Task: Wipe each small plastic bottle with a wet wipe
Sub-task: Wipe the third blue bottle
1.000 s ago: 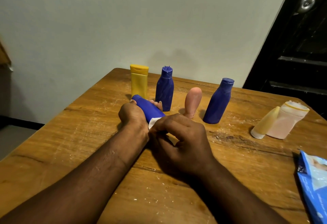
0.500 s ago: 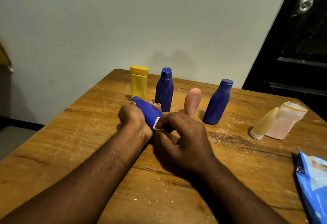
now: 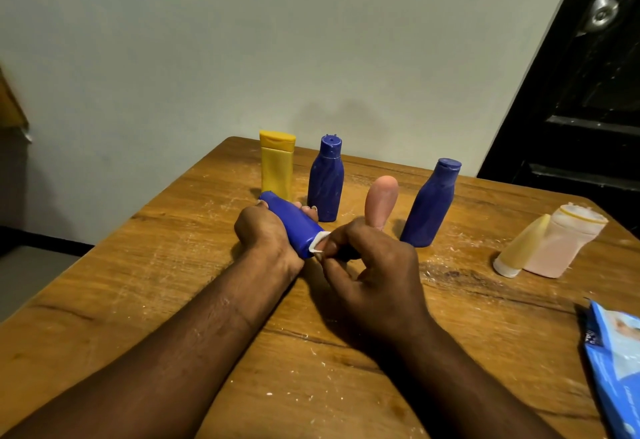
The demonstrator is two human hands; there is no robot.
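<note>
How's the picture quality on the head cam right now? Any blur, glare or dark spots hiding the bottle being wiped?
Head view: dim, warm light, no glare; the blue bottle in the left hand reads sharp, the white wipe at the right hand shows only as a sliver; soft shadows fall on the wall behind the bottles; the wide lens bends the wooden table edges; the door at right is nearly black.

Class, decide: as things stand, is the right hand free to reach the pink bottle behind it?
Probably not yet: the right hand pinches a wipe against the blue bottle the left hand holds. The pink bottle itself stands unblocked.
</note>
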